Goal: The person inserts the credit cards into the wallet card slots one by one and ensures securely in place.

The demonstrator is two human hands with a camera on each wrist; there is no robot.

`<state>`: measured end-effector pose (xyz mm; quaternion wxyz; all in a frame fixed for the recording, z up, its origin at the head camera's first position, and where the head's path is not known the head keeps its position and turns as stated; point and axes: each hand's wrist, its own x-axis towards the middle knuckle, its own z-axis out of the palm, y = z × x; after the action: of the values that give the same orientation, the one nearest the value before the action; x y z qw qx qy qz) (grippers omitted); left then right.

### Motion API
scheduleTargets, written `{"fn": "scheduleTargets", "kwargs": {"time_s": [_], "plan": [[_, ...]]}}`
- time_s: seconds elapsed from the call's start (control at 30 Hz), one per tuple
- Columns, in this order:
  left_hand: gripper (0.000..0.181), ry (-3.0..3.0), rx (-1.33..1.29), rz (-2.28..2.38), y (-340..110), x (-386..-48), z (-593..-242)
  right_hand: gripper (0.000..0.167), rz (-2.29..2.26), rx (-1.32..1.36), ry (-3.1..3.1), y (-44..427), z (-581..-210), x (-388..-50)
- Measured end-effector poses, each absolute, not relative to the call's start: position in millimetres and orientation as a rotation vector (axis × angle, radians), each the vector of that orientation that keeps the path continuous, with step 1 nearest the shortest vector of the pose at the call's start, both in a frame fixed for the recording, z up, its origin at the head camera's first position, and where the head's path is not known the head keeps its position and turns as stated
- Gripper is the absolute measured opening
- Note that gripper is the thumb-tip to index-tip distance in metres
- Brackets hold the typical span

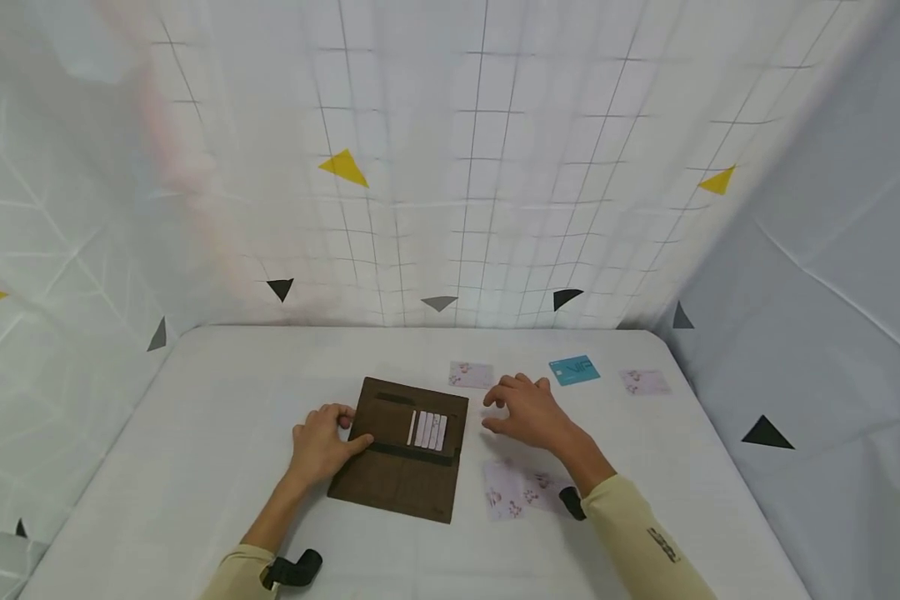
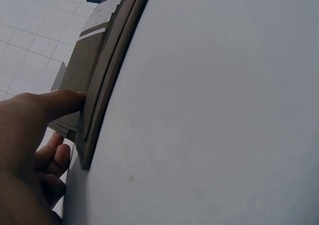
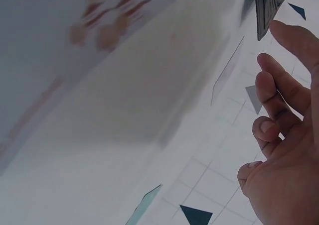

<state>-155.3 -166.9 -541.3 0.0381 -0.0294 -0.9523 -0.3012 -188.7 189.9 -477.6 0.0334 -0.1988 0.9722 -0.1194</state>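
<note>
A brown wallet (image 1: 401, 486) lies unfolded on the white table, several pale cards (image 1: 431, 431) standing in its slots. The left hand (image 1: 320, 446) grips its left edge, thumb on top near the fold; in the left wrist view the thumb of that hand (image 2: 30, 130) presses the wallet (image 2: 82, 65) and the other fingers are at its far side. To the right of the wallet, the right hand (image 1: 531, 412) hovers over the table with bent, spread fingers and holds nothing. The right wrist view shows the same hand (image 3: 286, 115) with its fingers apart.
A floral card (image 1: 471, 374) lies behind the wallet's right corner, a blue card (image 1: 574, 370) and another floral card (image 1: 645, 382) farther right. Two floral cards, one at the left (image 1: 503, 492) and one partly behind the right wrist's black camera (image 1: 572, 502), lie nearer the front.
</note>
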Motion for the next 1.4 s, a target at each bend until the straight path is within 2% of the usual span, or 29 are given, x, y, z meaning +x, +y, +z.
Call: {"fn": "scheduleTargets", "kwargs": {"time_s": [0.3, 0.63, 0.9, 1.4], "plan": [[0.053, -2.865, 0.019, -0.959, -167.6, -151.5, -544.2, 0.037, -0.377, -0.625, 3.0, 221.8, -485.8, -181.0], [0.055, -2.924, 0.033, -0.954, -172.8, -152.0, -541.0, 0.042, -0.413, -0.454, 3.008, 256.4, -493.5, -187.9], [0.055, -2.937, -0.001, -0.958, -174.0, -153.8, -538.6, 0.045, -0.473, -0.377, 3.023, 293.8, -488.8, -206.3], [0.055, -2.938, -0.028, -0.959, -176.3, -156.0, -539.7, 0.063, -0.428, -0.098, 2.867, 365.6, -479.1, -262.1]]}}
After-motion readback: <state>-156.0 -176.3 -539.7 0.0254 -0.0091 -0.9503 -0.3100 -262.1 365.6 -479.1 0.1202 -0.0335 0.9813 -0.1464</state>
